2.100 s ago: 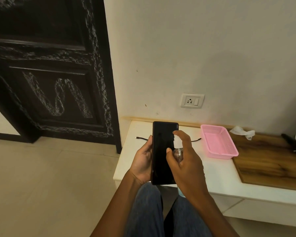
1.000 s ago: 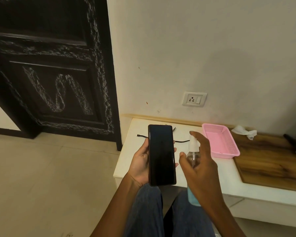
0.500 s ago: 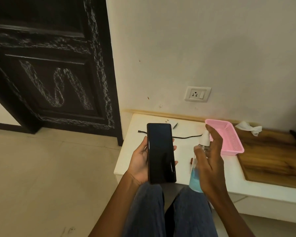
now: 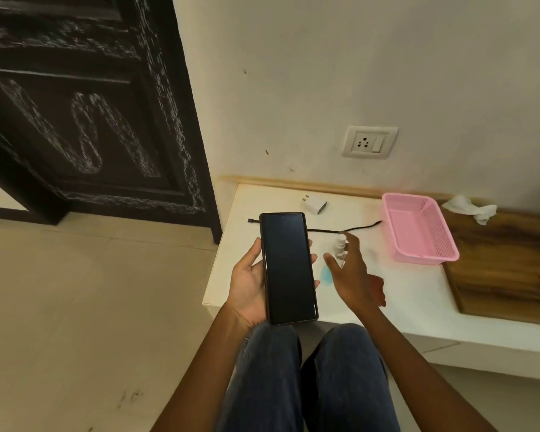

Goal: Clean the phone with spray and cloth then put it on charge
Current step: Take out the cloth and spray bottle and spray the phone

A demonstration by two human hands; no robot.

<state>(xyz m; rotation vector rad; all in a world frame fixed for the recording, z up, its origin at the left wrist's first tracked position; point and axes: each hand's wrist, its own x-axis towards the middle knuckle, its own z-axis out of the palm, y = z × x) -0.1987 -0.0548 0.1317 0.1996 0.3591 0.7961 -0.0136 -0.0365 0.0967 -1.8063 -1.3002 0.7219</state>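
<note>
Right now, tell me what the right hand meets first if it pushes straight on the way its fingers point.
The right hand, by the spray bottle, points toward the wall. First in line looks to be the black cable on the white table; depth is uncertain.

Single head view, close, looking forward-down over knees at low white table [image 4: 402,294].
</note>
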